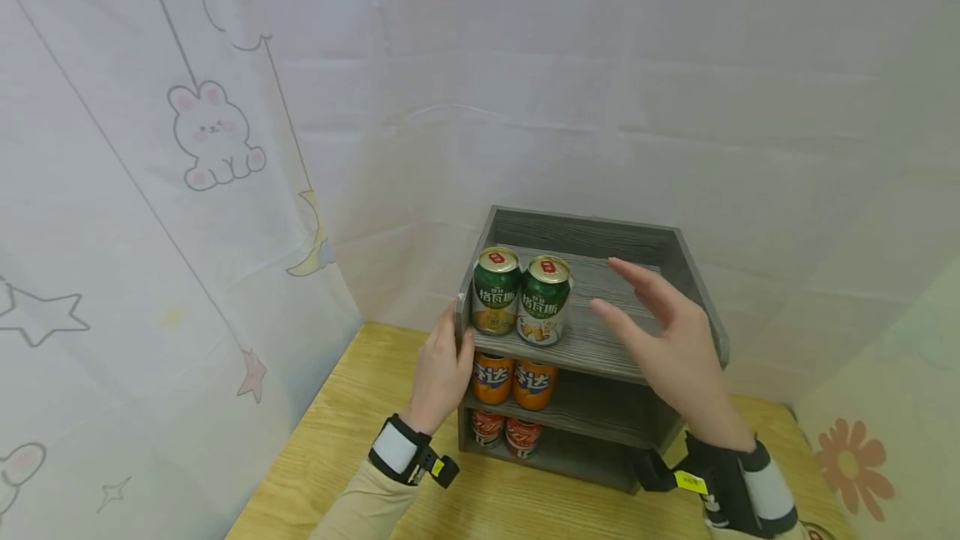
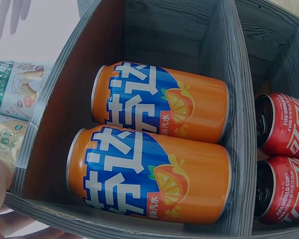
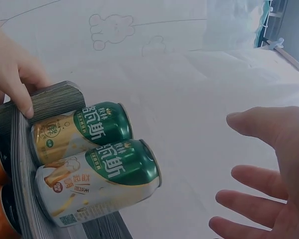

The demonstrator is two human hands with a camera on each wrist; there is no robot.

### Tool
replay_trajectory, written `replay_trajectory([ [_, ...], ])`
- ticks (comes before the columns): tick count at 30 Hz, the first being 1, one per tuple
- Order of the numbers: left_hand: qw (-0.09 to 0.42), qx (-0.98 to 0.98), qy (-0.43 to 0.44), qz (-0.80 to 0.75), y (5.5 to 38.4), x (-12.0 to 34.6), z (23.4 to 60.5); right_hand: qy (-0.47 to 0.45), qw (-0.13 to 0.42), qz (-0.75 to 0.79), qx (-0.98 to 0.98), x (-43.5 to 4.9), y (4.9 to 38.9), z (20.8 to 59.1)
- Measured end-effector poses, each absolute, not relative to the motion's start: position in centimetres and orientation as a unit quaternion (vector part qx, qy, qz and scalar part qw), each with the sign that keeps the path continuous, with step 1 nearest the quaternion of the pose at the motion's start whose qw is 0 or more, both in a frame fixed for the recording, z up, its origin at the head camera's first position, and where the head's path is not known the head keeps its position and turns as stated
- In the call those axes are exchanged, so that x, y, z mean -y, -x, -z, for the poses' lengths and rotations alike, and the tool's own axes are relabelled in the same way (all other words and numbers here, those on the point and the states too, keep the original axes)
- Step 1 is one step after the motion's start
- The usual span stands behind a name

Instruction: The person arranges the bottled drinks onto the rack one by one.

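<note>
A grey wooden shelf rack [image 1: 600, 373] with three levels stands on the table. My left hand [image 1: 442, 373] holds its left side panel, thumb at the front edge and fingers on the outer face. On the top level two green-topped drink cans [image 1: 546, 302] stand upright side by side at the left; one has a gold lower part, the other white. My right hand [image 1: 675, 344] hovers above the top level, right of these cans, fingers spread and touching nothing. Two orange soda cans [image 2: 154, 174] occupy the middle level, and two red cola cans [image 2: 285, 186] the bottom one.
The wooden table [image 1: 322, 440] extends in front of the rack and to its left. Part of another can [image 1: 816, 531] shows at the lower right, by the right forearm. A pale printed curtain [image 1: 480, 107] hangs behind and at the sides.
</note>
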State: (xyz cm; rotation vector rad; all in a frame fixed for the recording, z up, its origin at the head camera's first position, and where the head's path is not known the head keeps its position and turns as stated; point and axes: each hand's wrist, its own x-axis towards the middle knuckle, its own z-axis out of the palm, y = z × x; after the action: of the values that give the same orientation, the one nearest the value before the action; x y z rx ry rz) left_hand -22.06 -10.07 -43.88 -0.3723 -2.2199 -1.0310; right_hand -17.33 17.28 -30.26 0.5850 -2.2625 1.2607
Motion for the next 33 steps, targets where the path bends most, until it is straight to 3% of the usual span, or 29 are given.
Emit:
replay_trajectory([
  [15,0.333,0.842,0.152,0.397,22.1,10.2,43.7,-0.128,0.248,-0.472,0.836,-22.4,13.0,31.4],
  [27,0.335,0.840,0.154,0.398,22.1,10.3,43.6,-0.001,0.204,-0.443,0.873,-26.6,10.8,34.1],
  [33,0.335,0.842,0.153,0.395,22.0,10.2,43.6,0.083,0.148,-0.435,0.884,-28.5,10.3,35.4],
])
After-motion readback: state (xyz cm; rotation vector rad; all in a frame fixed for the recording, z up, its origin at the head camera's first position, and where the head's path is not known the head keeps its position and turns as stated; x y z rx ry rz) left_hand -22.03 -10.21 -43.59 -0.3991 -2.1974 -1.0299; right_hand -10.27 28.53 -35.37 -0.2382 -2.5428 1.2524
